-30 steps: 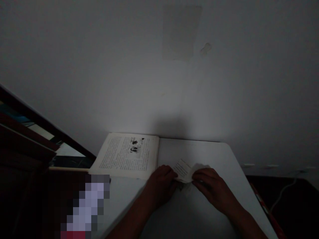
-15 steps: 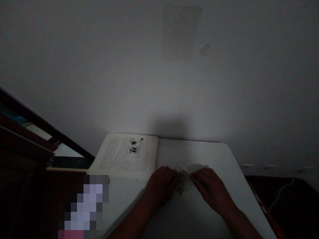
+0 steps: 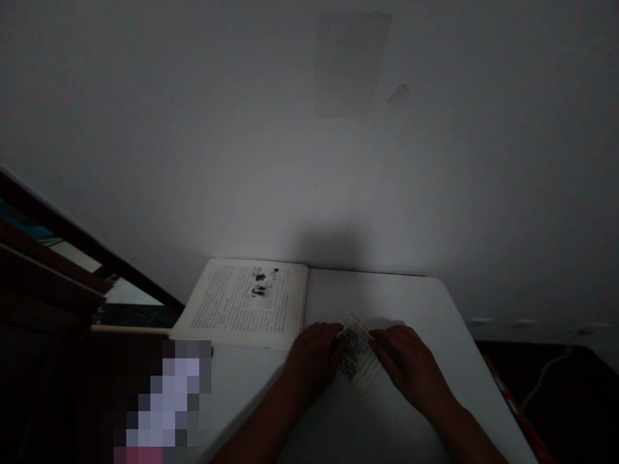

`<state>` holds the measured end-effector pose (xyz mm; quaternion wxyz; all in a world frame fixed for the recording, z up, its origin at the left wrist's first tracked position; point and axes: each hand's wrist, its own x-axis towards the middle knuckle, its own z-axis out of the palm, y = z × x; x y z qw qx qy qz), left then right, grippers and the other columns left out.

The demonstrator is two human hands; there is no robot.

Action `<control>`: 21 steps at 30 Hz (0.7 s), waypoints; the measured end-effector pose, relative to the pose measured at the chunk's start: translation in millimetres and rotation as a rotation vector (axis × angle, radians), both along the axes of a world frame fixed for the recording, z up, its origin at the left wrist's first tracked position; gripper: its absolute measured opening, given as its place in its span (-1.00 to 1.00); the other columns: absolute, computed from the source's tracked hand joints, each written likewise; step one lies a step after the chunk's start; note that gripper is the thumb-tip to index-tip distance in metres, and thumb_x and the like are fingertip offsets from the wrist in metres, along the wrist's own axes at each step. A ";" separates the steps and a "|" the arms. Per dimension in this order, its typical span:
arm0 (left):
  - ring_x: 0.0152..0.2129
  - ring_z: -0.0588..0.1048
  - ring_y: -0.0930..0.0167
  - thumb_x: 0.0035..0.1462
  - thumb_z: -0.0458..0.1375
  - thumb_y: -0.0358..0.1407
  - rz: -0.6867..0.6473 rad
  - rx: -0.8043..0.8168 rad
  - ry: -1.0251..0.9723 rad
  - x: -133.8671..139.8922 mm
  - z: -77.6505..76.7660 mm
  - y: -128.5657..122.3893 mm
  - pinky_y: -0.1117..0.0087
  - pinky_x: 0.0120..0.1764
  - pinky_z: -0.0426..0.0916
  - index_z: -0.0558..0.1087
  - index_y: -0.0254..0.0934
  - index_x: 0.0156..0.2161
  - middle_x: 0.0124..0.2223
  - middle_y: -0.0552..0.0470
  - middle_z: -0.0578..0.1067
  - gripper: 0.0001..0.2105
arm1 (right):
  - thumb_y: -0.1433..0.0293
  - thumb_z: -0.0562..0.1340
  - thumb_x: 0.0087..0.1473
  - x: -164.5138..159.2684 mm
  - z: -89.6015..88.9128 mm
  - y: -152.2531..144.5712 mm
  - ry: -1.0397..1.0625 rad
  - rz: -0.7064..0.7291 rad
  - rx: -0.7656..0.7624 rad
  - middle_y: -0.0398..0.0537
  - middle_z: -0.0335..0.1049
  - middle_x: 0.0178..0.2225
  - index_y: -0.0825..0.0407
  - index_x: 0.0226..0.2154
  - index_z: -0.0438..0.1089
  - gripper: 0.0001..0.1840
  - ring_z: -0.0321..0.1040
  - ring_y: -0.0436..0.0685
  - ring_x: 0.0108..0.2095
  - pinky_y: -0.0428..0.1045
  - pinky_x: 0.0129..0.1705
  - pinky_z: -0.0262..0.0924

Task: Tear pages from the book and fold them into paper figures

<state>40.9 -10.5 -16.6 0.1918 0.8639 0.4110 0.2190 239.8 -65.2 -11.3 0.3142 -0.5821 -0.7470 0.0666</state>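
A small piece of printed paper [image 3: 358, 361] with dark picture and text marks is held just over the white table, one corner toward me. It looks folded, though the dim light blurs its creases. My left hand [image 3: 316, 353] pinches its left side between thumb and fingers. On the opposite side, my right hand [image 3: 403, 353] grips the right edge with closed fingertips. Left of my left hand lies a printed book or stack of pages [image 3: 236, 303], with lines of text and a black-and-white picture on top.
The white table [image 3: 387, 290] has a rounded far right corner and stands against a grey wall [image 3: 242, 161]. A pixelated patch [image 3: 164, 399] covers something at lower left. Dark wooden furniture [image 3: 43, 290] stands at the left. A pale cable [image 3: 546, 374] hangs at the right.
Both hands stay almost in place. The paper between them has shifted slightly, and its printed face shows a little more plainly.
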 end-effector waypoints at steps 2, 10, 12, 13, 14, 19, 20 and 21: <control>-0.25 0.43 0.33 0.14 0.05 -0.34 0.003 -0.004 -0.002 -0.1 0.3 -0.1 0.27 -0.15 0.35 0.35 -0.32 -0.09 -0.19 -0.06 0.49 -0.77 | 0.39 0.14 0.11 0.6 -0.8 0.3 0.003 0.003 0.001 -0.03 0.41 -0.39 0.05 -0.23 0.38 -0.83 0.34 0.12 -0.34 0.08 -0.18 0.20; -0.24 0.44 0.33 0.12 0.07 -0.35 0.026 -0.012 -0.034 -0.1 -4.0 0.7 0.27 -0.14 0.35 0.35 -0.31 -0.09 -0.17 -0.05 0.49 -0.77 | 0.38 0.13 0.12 1.4 0.5 0.6 -0.023 0.003 0.005 -0.04 0.43 -0.38 0.04 -0.25 0.39 -0.84 0.34 0.13 -0.31 0.09 -0.15 0.21; -0.26 0.44 0.34 0.11 0.09 -0.35 0.028 -0.010 -0.047 -0.3 -3.6 0.8 0.28 -0.15 0.35 0.35 -0.31 -0.09 -0.19 -0.05 0.49 -0.77 | 0.38 0.13 0.12 1.2 1.0 0.6 -0.022 0.009 0.017 -0.05 0.44 -0.39 0.03 -0.25 0.39 -0.84 0.36 0.12 -0.31 0.09 -0.15 0.21; -0.27 0.43 0.35 0.11 0.09 -0.34 0.026 -0.007 -0.054 -0.4 -2.9 0.8 0.28 -0.16 0.35 0.34 -0.30 -0.10 -0.20 -0.04 0.49 -0.77 | 0.38 0.13 0.12 1.1 1.1 0.5 -0.019 0.011 0.022 -0.05 0.44 -0.38 0.03 -0.25 0.39 -0.84 0.36 0.12 -0.31 0.09 -0.14 0.21; -0.29 0.43 0.36 0.11 0.09 -0.34 0.024 -0.005 -0.060 -0.4 -1.8 0.7 0.30 -0.18 0.35 0.34 -0.30 -0.10 -0.22 -0.04 0.48 -0.78 | 0.38 0.13 0.12 1.0 1.1 0.4 -0.016 0.010 0.026 -0.05 0.45 -0.38 0.03 -0.25 0.39 -0.84 0.37 0.13 -0.31 0.09 -0.13 0.22; -0.33 0.42 0.36 0.11 0.10 -0.34 0.040 -0.002 -0.076 -0.4 4.5 -0.9 0.34 -0.24 0.35 0.37 -0.30 -0.20 -0.30 -0.03 0.45 -0.86 | 0.36 0.13 0.12 1.5 -1.5 -0.2 0.002 -0.004 0.021 -0.02 0.44 -0.36 0.03 -0.24 0.39 -0.83 0.36 0.15 -0.26 0.10 -0.12 0.23; -0.33 0.42 0.36 0.10 0.10 -0.33 0.045 0.002 -0.079 -0.6 5.1 -1.3 0.34 -0.24 0.35 0.37 -0.30 -0.21 -0.30 -0.03 0.45 -0.86 | 0.36 0.13 0.12 1.7 -2.3 -0.2 0.005 -0.003 0.018 -0.01 0.44 -0.35 0.04 -0.24 0.38 -0.83 0.36 0.16 -0.25 0.10 -0.12 0.23; -0.34 0.41 0.36 0.10 0.11 -0.33 0.047 0.007 -0.083 -0.9 5.4 -1.6 0.34 -0.25 0.35 0.38 -0.29 -0.21 -0.30 -0.03 0.45 -0.86 | 0.36 0.13 0.12 1.9 -2.8 -0.3 0.009 -0.004 0.016 0.00 0.44 -0.34 0.04 -0.24 0.38 -0.82 0.35 0.16 -0.24 0.09 -0.13 0.23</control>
